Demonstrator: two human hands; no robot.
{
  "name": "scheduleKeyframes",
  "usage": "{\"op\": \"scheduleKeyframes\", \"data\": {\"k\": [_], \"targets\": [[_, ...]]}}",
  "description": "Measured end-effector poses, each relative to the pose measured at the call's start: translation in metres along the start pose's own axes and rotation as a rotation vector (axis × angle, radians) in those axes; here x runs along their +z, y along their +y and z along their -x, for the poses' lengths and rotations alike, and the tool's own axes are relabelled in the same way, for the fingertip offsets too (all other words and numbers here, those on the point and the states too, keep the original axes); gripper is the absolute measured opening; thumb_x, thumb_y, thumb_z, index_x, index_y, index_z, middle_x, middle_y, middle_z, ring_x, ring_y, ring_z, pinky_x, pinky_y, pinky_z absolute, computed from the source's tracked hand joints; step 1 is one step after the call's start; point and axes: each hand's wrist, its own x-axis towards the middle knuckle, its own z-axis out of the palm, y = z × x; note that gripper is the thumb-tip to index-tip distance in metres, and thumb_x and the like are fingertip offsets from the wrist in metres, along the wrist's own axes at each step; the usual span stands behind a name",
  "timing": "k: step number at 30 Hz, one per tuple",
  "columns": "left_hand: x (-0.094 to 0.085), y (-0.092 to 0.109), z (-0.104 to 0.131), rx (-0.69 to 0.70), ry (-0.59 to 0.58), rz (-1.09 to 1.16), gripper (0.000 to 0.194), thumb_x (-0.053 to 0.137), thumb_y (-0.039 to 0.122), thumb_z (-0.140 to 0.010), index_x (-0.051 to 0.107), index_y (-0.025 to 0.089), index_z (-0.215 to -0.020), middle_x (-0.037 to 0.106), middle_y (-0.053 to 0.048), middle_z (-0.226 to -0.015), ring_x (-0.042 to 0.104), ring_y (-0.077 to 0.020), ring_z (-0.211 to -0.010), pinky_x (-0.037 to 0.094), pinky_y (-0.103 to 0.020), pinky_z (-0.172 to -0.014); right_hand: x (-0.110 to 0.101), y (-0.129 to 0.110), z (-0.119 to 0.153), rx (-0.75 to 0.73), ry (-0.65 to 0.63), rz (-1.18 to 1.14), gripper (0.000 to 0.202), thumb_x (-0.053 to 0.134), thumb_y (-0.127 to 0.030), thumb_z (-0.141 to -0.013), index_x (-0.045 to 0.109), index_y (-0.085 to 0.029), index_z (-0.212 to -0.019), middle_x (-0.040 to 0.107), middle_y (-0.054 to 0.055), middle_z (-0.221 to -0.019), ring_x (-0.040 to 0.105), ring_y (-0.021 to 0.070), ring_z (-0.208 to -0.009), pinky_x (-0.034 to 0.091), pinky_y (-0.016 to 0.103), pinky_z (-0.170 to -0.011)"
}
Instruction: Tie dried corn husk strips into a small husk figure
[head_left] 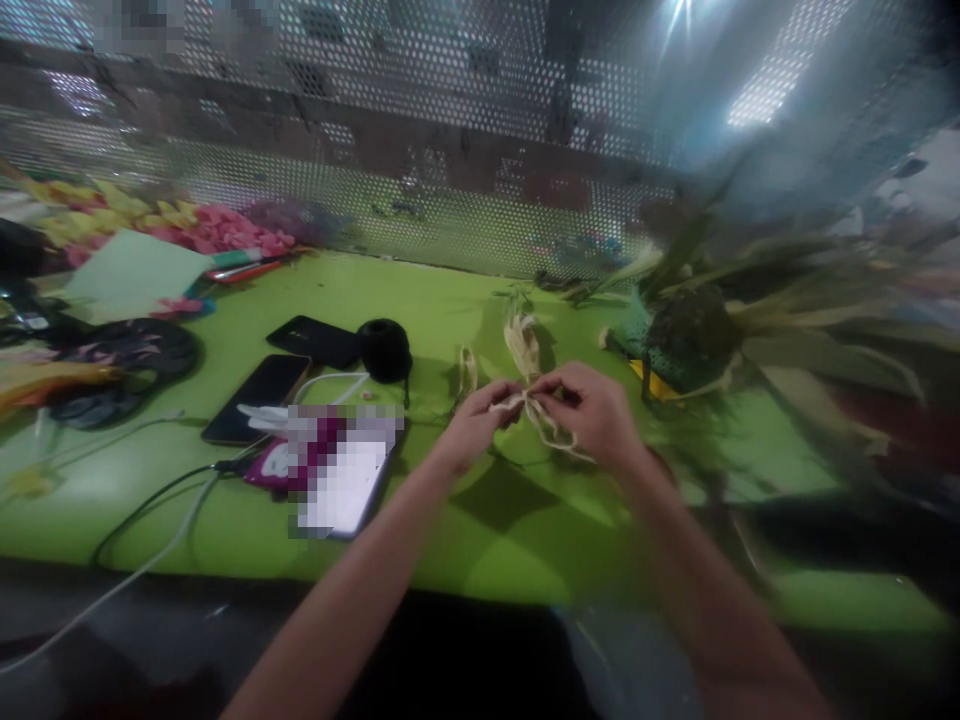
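Both my hands meet over the middle of a bright green table [480, 540]. My left hand [477, 422] pinches one end of a pale, straw-coloured strip [551, 428], and my right hand [592, 410] pinches the same strip beside it; a loop of it hangs below my right hand. Just behind my hands lie more pale dried strips [523, 345] and a small looped piece [468, 368]. The picture is blurred, so the strip's exact shape is unclear.
Left of my hands lie two black phones [259, 398] [315, 342], a third device [330, 478] with cables, and a black round object [385, 350]. Pink and yellow pieces [217, 230] pile at the back left. A dried plant arrangement [720, 320] stands right. Perforated metal screen [450, 130] behind.
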Motion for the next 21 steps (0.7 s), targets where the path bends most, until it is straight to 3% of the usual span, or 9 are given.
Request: {"op": "scheduleKeyframes", "data": {"k": [5,11,13,18,21], "targets": [[0.002,0.0,0.002,0.007,-0.014,-0.005,0.012,0.062,0.031,-0.089,0.068,0.021,-0.092,0.06,0.0,-0.082,0.049,-0.0112,-0.074,0.037,-0.024,-0.069,0.004,-0.006,0.002,0.108,0.063,-0.05,0.004,0.067,-0.017,-0.081,0.07,-0.019,-0.078,0.067,0.002,-0.078,0.059,0.0142,-0.07,0.045,0.026,-0.064],[0.006,0.004,0.003,0.038,0.01,0.077,0.011,0.063,0.032,-0.088,0.066,0.021,-0.088,0.056,0.002,-0.075,0.046,-0.0102,-0.07,0.036,-0.023,-0.068,0.018,0.002,-0.004,0.523,-0.005,-0.61,0.014,0.068,-0.032,-0.076,0.063,-0.019,-0.074,0.058,-0.003,-0.061,0.048,0.01,-0.051,0.037,0.022,-0.048],[0.005,0.005,0.003,0.02,0.007,0.126,0.013,0.063,0.032,-0.088,0.065,0.02,-0.087,0.055,0.001,-0.075,0.046,-0.0101,-0.068,0.035,-0.023,-0.066,0.018,0.004,-0.005,0.491,-0.014,-0.63,0.017,0.072,-0.033,-0.073,0.064,-0.019,-0.078,0.061,-0.002,-0.066,0.051,0.0107,-0.054,0.039,0.023,-0.05],[0.002,0.007,0.002,0.028,0.012,0.057,0.015,0.065,0.033,-0.086,0.063,0.018,-0.086,0.053,0.002,-0.072,0.044,-0.0099,-0.066,0.033,-0.023,-0.062,0.009,0.001,-0.001,0.131,0.027,-0.195,0.008,0.07,-0.023,-0.079,0.072,-0.021,-0.087,0.069,0.002,-0.081,0.058,0.014,-0.069,0.045,0.026,-0.063],[0.001,0.007,0.002,0.037,-0.014,-0.018,0.016,0.063,0.034,-0.087,0.063,0.018,-0.087,0.054,0.001,-0.075,0.045,-0.0105,-0.068,0.034,-0.024,-0.064,0.01,0.001,0.002,0.135,0.065,-0.148,0.003,0.068,-0.019,-0.078,0.07,-0.02,-0.079,0.067,0.001,-0.075,0.056,0.0135,-0.067,0.043,0.026,-0.062]]}}
